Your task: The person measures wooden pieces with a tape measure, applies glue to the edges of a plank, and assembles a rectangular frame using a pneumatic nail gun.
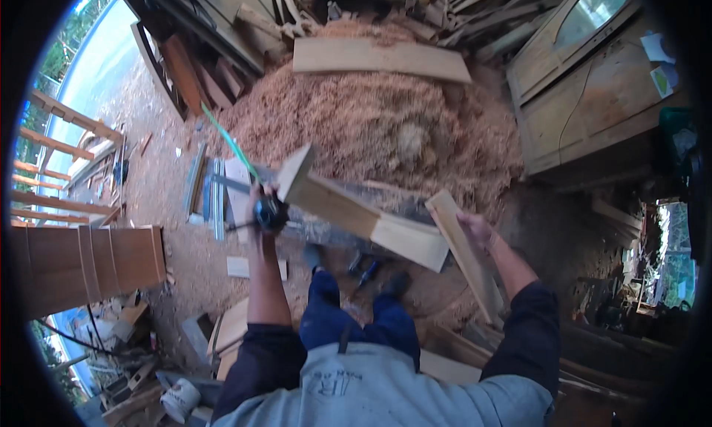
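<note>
My left hand (pixel 261 193) is closed around a dark tool with a round black body (pixel 271 213); its exact kind does not show. A bright green strip or hose (pixel 227 139) runs up and left from beside it. My right hand (pixel 478 230) grips the upper part of a pale wooden board (pixel 467 256), which slants down toward my right sleeve. Between my hands lies a long wooden piece (pixel 341 207) with a short board (pixel 297 173) standing across its left end, close to the tool. Its right end is a lighter section (pixel 409 238), near the held board.
Ahead rises a heap of wood shavings (pixel 334 119), with a wide plank (pixel 382 58) along its far side. A wooden cabinet (pixel 586 86) stands right; a brown wooden stack or case (pixel 89 267) is left. A blue-black tool (pixel 365 270) lies by my feet.
</note>
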Demonstrator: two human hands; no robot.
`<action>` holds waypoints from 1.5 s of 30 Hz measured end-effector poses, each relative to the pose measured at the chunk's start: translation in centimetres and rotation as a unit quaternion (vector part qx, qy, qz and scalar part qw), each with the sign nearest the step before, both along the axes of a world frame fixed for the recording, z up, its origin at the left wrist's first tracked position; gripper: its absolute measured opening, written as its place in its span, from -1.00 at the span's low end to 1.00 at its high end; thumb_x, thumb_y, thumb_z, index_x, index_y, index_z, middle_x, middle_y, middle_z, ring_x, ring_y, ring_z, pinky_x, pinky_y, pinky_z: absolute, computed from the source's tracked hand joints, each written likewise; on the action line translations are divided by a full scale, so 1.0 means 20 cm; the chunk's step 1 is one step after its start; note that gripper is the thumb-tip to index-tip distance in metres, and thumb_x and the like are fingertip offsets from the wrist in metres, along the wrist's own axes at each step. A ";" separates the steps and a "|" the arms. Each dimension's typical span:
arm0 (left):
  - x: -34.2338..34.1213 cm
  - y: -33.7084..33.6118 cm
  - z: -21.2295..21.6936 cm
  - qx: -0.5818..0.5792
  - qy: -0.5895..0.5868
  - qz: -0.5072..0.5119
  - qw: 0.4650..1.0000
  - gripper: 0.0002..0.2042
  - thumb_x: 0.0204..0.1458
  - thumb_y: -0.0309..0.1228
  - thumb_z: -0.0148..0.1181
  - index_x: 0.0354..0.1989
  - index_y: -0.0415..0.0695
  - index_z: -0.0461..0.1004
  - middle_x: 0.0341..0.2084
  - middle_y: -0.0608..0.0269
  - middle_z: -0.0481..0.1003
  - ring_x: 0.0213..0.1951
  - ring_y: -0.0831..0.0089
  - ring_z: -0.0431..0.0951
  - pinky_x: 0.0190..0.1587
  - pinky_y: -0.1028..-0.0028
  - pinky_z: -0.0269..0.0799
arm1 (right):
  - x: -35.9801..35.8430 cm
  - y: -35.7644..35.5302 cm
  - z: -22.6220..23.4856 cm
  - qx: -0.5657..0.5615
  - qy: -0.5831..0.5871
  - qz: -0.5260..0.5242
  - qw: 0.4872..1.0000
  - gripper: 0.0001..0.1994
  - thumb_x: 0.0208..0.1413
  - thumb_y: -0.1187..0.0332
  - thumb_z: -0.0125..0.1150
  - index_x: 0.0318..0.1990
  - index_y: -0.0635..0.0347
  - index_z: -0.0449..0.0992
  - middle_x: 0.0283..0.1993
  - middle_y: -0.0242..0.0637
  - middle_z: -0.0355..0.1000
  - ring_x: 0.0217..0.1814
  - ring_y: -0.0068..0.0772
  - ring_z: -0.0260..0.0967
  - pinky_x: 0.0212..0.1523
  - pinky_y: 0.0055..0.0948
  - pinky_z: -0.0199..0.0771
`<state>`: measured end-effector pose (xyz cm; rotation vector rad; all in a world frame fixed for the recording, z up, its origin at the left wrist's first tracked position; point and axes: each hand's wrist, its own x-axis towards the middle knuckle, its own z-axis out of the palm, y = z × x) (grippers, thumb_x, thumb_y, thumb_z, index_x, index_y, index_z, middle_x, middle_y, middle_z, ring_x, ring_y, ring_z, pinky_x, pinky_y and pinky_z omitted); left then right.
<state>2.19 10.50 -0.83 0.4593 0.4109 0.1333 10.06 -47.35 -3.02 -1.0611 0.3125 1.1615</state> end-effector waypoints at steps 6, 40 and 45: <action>0.08 -0.12 0.65 0.065 -0.060 -0.104 0.991 -0.59 0.41 -0.12 -0.16 -0.36 -0.14 0.44 -0.44 0.24 0.48 -0.48 0.32 0.58 -0.43 0.36 0.64 | -0.35 0.27 -0.20 0.021 -0.007 -0.003 1.000 -0.41 0.33 0.03 0.04 0.34 0.27 0.28 0.26 -0.17 0.41 0.25 -0.34 0.40 0.27 -0.29 0.38; -0.65 -1.22 0.46 0.505 -0.006 0.244 0.828 -0.59 0.36 -0.34 -0.03 -0.54 -0.30 0.51 -0.41 0.18 0.49 -0.32 0.43 0.49 -0.27 0.44 0.40 | -0.50 0.30 -0.08 0.150 -0.130 -0.389 0.900 -0.60 0.35 0.02 0.01 0.14 0.07 0.45 -0.06 -0.26 0.49 0.00 -0.23 0.45 0.03 -0.17 0.44; -0.63 -1.38 0.25 0.590 0.052 0.338 0.731 -0.62 0.30 -0.35 0.04 -0.56 -0.28 0.53 -0.46 0.11 0.50 -0.32 0.33 0.51 -0.28 0.40 0.38 | -0.47 0.35 0.01 0.126 -0.174 -0.339 0.916 -0.54 0.30 -0.03 0.09 0.19 0.06 0.42 -0.01 -0.27 0.48 0.04 -0.21 0.43 0.11 -0.17 0.41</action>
